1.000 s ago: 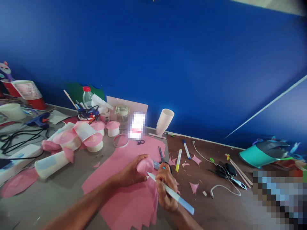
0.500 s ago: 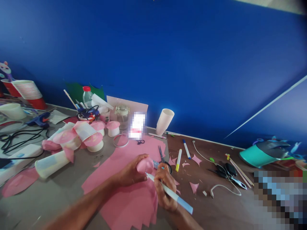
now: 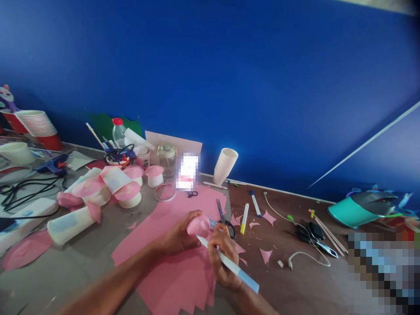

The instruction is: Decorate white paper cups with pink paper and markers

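Observation:
Pinched in my left hand (image 3: 179, 236) is a small rounded pink paper piece (image 3: 198, 225), lifted over the pink paper sheets (image 3: 170, 280). My right hand (image 3: 225, 258) grips a white and light-blue marker (image 3: 238, 271) like a pen. Its tip meets or nearly meets the lower edge of the pink piece; exact contact is too small to tell. A blue-and-white strip, perhaps a marker cap (image 3: 212, 224), shows between the hands, partly hidden by my right fingers. Just behind my right hand lie dark-handled scissors (image 3: 223, 217) on the table.
Yellow (image 3: 244, 218) and blue (image 3: 255, 203) markers lie to the right among pink scraps (image 3: 265, 255). A stack of white cups (image 3: 225, 165) leans by the wall. Pink-and-white paper cup pieces (image 3: 121, 188) crowd the left. A teal container (image 3: 352, 210) lies far right.
My right hand has shifted slightly left with the marker, its tip moving a little left along the pink piece's lower edge. My left hand stays almost still.

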{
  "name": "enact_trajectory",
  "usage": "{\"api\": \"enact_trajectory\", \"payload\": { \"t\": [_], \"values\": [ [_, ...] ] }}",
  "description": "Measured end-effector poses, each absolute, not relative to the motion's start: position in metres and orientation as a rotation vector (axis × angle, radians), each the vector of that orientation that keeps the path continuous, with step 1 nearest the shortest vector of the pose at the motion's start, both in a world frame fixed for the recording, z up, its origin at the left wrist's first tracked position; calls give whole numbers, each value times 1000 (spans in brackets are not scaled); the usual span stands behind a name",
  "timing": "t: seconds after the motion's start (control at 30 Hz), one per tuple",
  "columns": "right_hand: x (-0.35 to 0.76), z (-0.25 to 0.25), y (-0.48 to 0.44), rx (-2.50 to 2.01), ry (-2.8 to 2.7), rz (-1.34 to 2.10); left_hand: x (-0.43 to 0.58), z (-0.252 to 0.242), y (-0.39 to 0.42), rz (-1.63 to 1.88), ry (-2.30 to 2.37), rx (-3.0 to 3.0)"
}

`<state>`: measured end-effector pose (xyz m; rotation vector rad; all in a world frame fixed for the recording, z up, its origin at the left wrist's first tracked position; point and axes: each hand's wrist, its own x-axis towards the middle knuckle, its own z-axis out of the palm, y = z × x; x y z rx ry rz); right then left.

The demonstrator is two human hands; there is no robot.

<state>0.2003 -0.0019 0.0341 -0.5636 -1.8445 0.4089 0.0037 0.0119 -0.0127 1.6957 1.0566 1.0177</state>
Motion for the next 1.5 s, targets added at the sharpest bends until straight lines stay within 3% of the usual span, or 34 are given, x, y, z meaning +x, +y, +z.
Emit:
{"api": "enact_trajectory", "payload": {
  "t": [0.73,1.5],
  "values": [
    [208,23,5,-644,-1702,548,4,-4,10,993,1064,1710],
    [207,31,2,-667,-1715,480,7,5,8,936,1135,1697]
  ]
}}
